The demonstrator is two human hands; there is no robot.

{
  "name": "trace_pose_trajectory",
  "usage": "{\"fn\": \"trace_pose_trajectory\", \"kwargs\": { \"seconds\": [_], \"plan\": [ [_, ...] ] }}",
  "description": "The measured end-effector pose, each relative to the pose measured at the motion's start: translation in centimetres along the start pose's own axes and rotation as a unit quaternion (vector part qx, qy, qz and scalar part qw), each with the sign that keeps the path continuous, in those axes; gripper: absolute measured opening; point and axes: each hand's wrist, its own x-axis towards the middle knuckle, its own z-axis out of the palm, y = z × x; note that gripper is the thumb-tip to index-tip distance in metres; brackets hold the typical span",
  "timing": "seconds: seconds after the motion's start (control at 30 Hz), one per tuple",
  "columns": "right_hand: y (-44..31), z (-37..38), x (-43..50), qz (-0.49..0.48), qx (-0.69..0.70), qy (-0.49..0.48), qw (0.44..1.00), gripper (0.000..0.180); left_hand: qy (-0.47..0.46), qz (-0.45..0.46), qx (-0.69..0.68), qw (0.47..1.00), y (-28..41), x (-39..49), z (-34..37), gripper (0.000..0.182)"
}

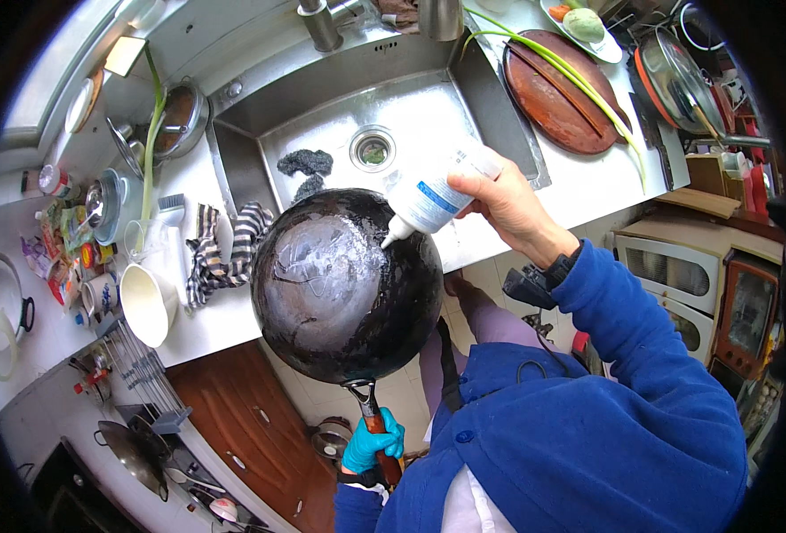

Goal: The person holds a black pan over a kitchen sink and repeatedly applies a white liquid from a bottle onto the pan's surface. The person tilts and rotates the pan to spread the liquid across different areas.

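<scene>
A black wok (346,286) is held upside down, its wet, shiny outer bottom facing up, over the front edge of the steel sink (360,100). My left hand (374,443), in a teal glove, grips its wooden handle below. With my bare right hand (506,206) I hold a white squeeze bottle (426,200) with a blue label, tilted so its nozzle points down at the wok's bottom. Pale, glossy streaks lie on the metal near the nozzle. Dark scouring pads (305,166) rest in the sink beside the drain (372,150).
Left of the sink are a striped cloth (230,253), a white-handled brush (176,246) and a cream bowl (145,305). On the right counter, green onions (566,66) lie across a round wooden board (546,113). A faucet (322,26) stands behind the sink.
</scene>
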Motion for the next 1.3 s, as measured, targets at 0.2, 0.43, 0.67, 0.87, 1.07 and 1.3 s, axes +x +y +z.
{"fn": "trace_pose_trajectory", "kwargs": {
  "seconds": [0.2,0.43,0.67,0.87,1.07,1.3],
  "plan": [
    [1.2,0.1,1.4,-0.004,-0.037,0.024,0.999,0.044,0.018,-0.013,-0.004,1.000,-0.8,0.4,-1.1,0.018],
    [3.3,-1.2,0.9,0.042,0.006,0.023,0.999,0.045,0.120,-0.031,0.141,0.982,-0.7,1.6,-3.6,0.015],
    [6.2,-3.6,2.2,0.097,0.064,0.077,0.990,0.046,0.305,0.022,0.291,0.907,-2.9,6.4,-8.1,0.015],
    [7.3,-4.8,2.2,0.061,0.082,0.070,0.992,0.047,0.333,0.025,0.311,0.890,-3.5,7.6,-9.0,0.015],
    [7.1,-2.3,5.0,0.054,0.134,0.045,0.988,0.048,0.344,0.015,0.305,0.888,-3.2,7.4,-8.6,0.017],
    [5.4,-2.8,7.8,0.026,0.022,0.049,0.998,0.049,0.337,0.007,0.318,0.886,-3.3,7.4,-9.1,0.013]
  ]
}}
